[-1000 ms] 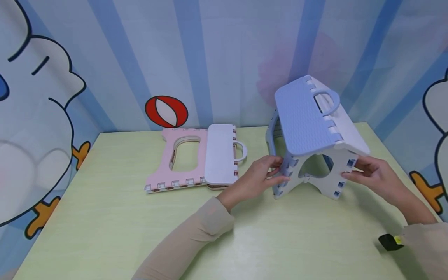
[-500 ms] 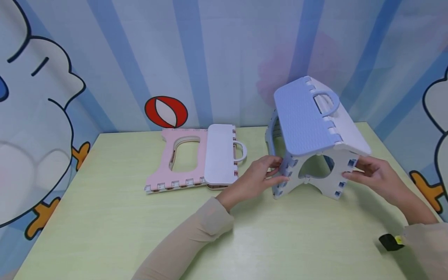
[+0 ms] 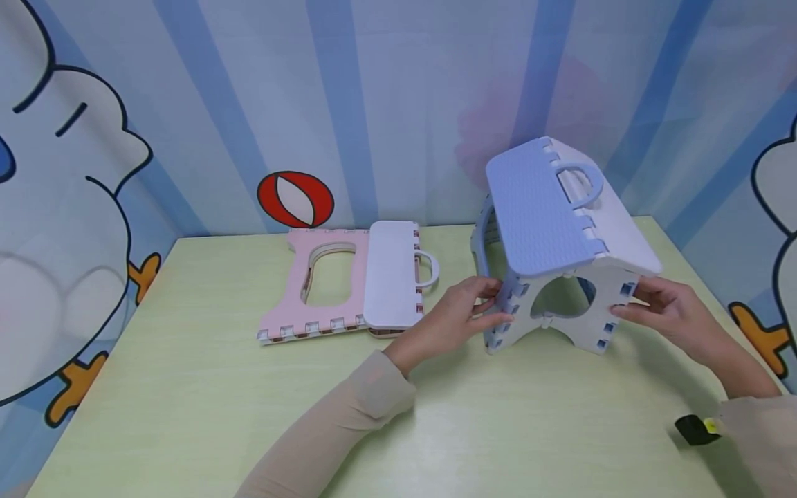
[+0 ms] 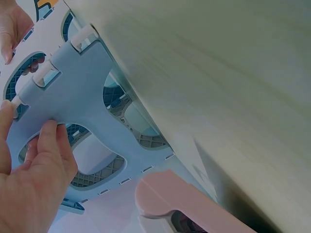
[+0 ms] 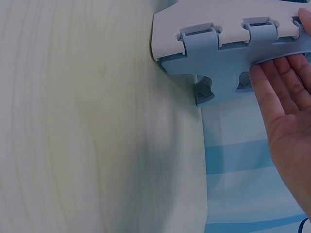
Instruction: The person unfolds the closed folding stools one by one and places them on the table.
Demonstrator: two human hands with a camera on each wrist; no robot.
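A blue and white folding stool (image 3: 542, 214) stands on its legs at the right of the table, its two seat halves sloping like a roof, with a loop handle (image 3: 588, 185) at the ridge. My left hand (image 3: 463, 308) grips the hinged edge of its left leg; in the left wrist view the fingers reach into the opening of the blue leg panel (image 4: 80, 90). With my right hand (image 3: 675, 318) I hold the right leg's edge, thumb on the white end panel (image 3: 585, 328). The right wrist view shows those fingers (image 5: 267, 92) curled behind the blue panel.
A pink and white folding stool (image 3: 392, 277) lies folded flat, left of the blue one. The pale green table (image 3: 218, 415) meets a striped curtain (image 3: 398, 104) with cartoon prints behind. A small black object (image 3: 696, 430) is beside the right sleeve.
The seat ridge has sunk very slightly and the white half's lower edge has shifted a little to the right. Both hands keep their hold.
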